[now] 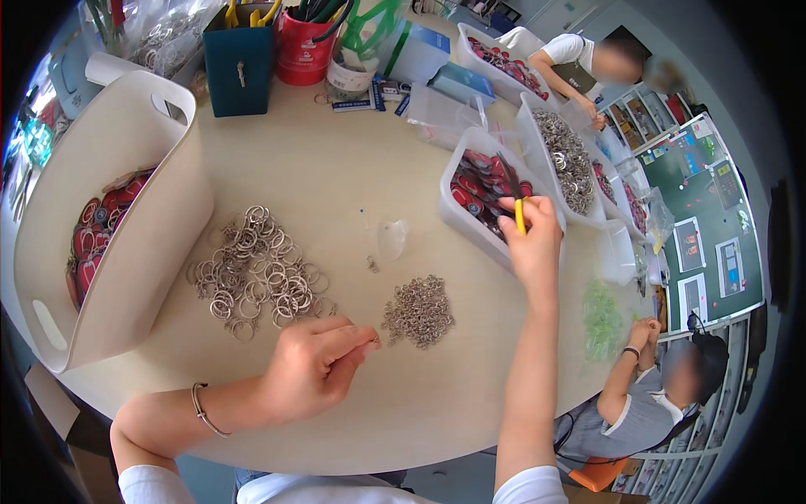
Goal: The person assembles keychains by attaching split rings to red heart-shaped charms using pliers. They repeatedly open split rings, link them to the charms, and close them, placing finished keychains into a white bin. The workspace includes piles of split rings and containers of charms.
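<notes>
Head view: left hand (315, 365) fingers pinched together on tiny ring, small jump-ring pile (418, 312) just right of fingertips. Right hand (531, 244) clamped on yellow-handled pliers (517, 206), long axis upright, tips over tray of red tags (470, 189) just beyond.

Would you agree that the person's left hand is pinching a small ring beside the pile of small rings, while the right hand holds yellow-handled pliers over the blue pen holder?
Not quite. In the head view the right hand holds the yellow-handled pliers over the clear tray of red tags, not the blue pen holder. The rest holds: the left hand pinches a small ring beside the pile of small rings.
</notes>
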The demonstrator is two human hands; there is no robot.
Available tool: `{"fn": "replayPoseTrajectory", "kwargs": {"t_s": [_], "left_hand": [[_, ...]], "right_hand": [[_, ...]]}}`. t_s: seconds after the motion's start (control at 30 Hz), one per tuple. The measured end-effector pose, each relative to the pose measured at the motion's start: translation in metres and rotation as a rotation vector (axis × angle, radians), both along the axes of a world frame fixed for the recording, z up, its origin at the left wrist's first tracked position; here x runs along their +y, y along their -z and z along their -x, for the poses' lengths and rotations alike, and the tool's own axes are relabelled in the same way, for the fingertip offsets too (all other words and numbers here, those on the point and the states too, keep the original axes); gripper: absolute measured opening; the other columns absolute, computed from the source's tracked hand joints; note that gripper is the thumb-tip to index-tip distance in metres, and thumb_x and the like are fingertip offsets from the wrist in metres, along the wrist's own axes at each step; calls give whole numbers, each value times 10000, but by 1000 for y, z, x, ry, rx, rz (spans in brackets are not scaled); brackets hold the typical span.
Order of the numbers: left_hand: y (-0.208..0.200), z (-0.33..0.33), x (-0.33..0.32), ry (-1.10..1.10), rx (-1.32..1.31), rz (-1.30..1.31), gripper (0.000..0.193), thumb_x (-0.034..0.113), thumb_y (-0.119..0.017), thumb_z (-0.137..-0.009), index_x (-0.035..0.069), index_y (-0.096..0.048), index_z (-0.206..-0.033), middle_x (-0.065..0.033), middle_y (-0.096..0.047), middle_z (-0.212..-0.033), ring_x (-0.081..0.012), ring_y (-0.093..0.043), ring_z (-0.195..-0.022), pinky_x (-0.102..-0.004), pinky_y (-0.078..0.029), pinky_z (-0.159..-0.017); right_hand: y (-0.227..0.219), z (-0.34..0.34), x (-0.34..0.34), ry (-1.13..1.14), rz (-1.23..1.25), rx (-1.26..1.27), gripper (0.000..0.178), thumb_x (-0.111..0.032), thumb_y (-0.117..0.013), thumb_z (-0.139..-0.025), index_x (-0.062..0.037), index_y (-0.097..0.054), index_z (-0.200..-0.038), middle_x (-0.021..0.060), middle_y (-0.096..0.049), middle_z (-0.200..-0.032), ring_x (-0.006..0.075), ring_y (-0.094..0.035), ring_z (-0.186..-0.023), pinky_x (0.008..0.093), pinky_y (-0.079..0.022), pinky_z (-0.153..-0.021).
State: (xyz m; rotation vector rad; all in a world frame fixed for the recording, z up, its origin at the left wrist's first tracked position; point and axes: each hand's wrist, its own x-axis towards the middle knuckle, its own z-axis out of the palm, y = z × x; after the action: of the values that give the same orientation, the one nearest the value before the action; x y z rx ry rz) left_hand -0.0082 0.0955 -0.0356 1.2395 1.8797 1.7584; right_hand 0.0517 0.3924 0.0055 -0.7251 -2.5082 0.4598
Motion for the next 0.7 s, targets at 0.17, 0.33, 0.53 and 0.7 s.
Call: {"fn": "replayPoseTrajectory", "kwargs": {"t_s": [0.17,0.33,0.53,0.7], "left_hand": [[-2,0,1,42,30,15,135,-87,-632,-759,-6,-652,-865,-97,-555,-635,-207,-515,-490,-319,-397,-439],[-2,-1,0,43,23,23,117,-74,-633,-768,-5,-651,-861,-99,-554,-637,-217,-513,-489,-318,-396,-440],[-8,2,-1,19,18,45,99,-62,-634,-781,-6,-644,-862,-106,-542,-637,-221,-506,-488,-323,-393,-440],[-10,5,-3,-6,28,40,93,-56,-640,-784,-11,-640,-865,-105,-531,-633,-218,-504,-487,-326,-390,-435]], "right_hand": [[25,1,73,136,-280,-327,203,-66,-713,-742,-41,-680,-941,138,-569,-971,319,-559,-958,423,-447,-824],[29,4,76,21,-561,-257,194,-116,-720,-757,-13,-663,-912,141,-567,-968,335,-562,-931,428,-451,-795],[2,-13,26,18,232,209,143,-117,-708,-807,12,-648,-805,59,-540,-879,157,-535,-820,290,-422,-736],[-18,-24,-42,-299,766,227,122,-78,-702,-810,16,-634,-772,-2,-496,-862,85,-474,-825,232,-382,-736]]}}
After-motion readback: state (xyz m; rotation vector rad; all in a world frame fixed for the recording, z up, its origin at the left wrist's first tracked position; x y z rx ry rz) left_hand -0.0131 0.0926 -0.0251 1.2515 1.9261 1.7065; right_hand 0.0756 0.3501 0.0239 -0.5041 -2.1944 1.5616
